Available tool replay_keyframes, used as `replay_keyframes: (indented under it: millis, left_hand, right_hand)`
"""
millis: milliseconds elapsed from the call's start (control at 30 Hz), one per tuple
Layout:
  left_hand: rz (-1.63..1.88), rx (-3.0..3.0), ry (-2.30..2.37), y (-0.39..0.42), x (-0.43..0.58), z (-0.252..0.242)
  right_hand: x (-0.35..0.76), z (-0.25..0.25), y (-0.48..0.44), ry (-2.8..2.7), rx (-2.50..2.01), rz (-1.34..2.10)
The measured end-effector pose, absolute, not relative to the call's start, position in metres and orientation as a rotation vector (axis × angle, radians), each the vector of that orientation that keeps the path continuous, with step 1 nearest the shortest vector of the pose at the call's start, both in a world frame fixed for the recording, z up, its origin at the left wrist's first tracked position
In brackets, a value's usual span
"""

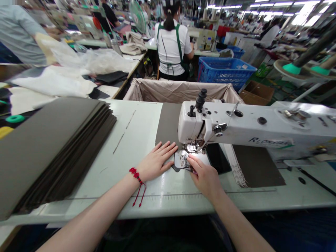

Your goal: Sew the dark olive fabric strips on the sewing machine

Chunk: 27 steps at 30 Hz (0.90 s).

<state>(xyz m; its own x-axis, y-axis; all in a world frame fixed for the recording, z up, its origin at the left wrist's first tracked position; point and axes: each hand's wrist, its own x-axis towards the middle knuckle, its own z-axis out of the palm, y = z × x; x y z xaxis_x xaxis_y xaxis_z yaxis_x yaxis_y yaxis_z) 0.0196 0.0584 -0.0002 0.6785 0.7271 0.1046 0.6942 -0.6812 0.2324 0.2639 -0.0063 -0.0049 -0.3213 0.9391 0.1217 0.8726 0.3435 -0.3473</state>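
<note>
A white sewing machine [223, 122] stands on the pale green table. Under its needle end lies a dark grey-brown fabric piece [168, 122], stretching away toward the table's far edge. My left hand [159, 161] is flat with its fingers spread, the fingertips at the near edge of this fabric, and a red string bracelet is on the wrist. Just in front of the needle, my right hand [206, 175] rests at the metal plate [181, 160], fingers together and bent; whatever is between them is too small to name. A thick stack of similar fabric [52, 140] lies at the left.
Right of the needle lie a black phone-like slab [217, 159] and another fabric pile [257, 166]. Beyond the table are a cloth-lined bin [183, 91], a blue crate [225, 71] and a seated person in white [172, 49]. Thread cones [291, 68] stand at right.
</note>
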Motion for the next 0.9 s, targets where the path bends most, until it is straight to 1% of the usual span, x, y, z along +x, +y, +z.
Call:
replay_keyframes:
  millis: [900]
  left_hand:
    - [0.312,2.742,1.162,0.0593,0.0194,-0.0028]
  right_hand:
    - [0.2627,-0.0050,-0.0056,-2.288,-1.622,0.332]
